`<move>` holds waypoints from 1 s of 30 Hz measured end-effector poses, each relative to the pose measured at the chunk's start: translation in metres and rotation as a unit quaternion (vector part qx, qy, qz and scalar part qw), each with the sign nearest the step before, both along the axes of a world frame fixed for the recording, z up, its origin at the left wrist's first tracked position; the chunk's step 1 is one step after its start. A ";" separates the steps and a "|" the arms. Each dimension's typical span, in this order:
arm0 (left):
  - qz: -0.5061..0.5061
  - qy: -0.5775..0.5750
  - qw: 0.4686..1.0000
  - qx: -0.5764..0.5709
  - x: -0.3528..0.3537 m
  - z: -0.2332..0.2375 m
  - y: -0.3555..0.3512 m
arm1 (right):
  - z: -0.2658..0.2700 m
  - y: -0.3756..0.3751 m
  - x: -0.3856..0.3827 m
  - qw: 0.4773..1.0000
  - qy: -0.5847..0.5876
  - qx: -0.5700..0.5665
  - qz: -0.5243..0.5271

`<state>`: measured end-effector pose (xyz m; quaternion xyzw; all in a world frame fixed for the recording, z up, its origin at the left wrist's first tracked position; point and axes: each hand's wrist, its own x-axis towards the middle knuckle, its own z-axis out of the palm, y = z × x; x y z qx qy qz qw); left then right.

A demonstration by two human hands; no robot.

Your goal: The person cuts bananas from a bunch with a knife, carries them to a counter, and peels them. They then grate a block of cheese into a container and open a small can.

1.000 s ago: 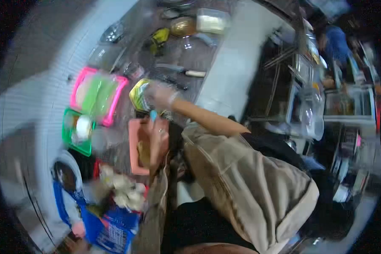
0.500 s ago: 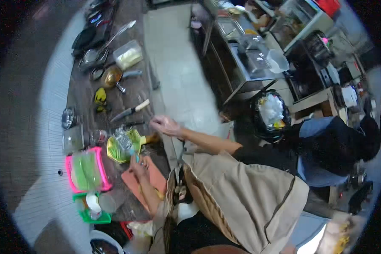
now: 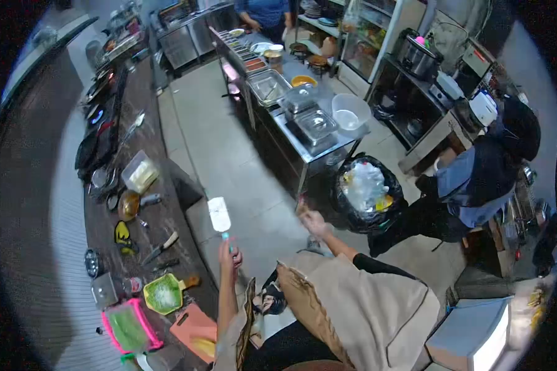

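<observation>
Our left hand (image 3: 231, 255) gripped a turquoise-handled, flat white spatula (image 3: 219, 214), right of the cluttered dark-brown counter (image 3: 167, 217). A black-bagged bin (image 3: 361, 217) stood just right of our half-curled right hand (image 3: 316, 224); we couldn't tell if that held anything.

The spatula (image 3: 219, 214) is white — its handle (image 3: 225, 236) turquoise.

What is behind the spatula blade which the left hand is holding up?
Pale floor shows around the spatula blade; the patch directly behind it is covered. The left hand, lower down, covers more.
</observation>
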<state>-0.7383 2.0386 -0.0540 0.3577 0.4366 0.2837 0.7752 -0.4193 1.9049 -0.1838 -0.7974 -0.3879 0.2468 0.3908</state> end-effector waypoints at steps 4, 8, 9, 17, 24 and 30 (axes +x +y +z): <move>-0.139 0.021 0.989 0.047 0.154 -0.015 -0.004 | 0.004 -0.069 0.089 0.998 -0.020 -0.056 0.024; -0.325 0.074 0.904 0.267 0.305 -0.042 -0.024 | -0.088 -0.161 0.178 0.981 -0.075 -0.178 -0.028; -0.362 0.109 0.854 0.357 0.337 -0.071 -0.030 | -0.075 -0.169 0.195 0.955 -0.043 -0.291 -0.026; -0.412 0.198 0.449 0.768 0.483 -0.138 -0.076 | -0.112 -0.320 0.218 0.894 0.099 -0.407 -0.161; -0.501 0.230 0.449 0.703 0.535 -0.120 -0.089 | -0.117 -0.344 0.200 0.892 0.154 -0.368 -0.212; -0.487 0.135 0.699 0.505 0.544 -0.176 -0.064 | -0.124 -0.336 0.212 0.920 0.109 -0.334 -0.175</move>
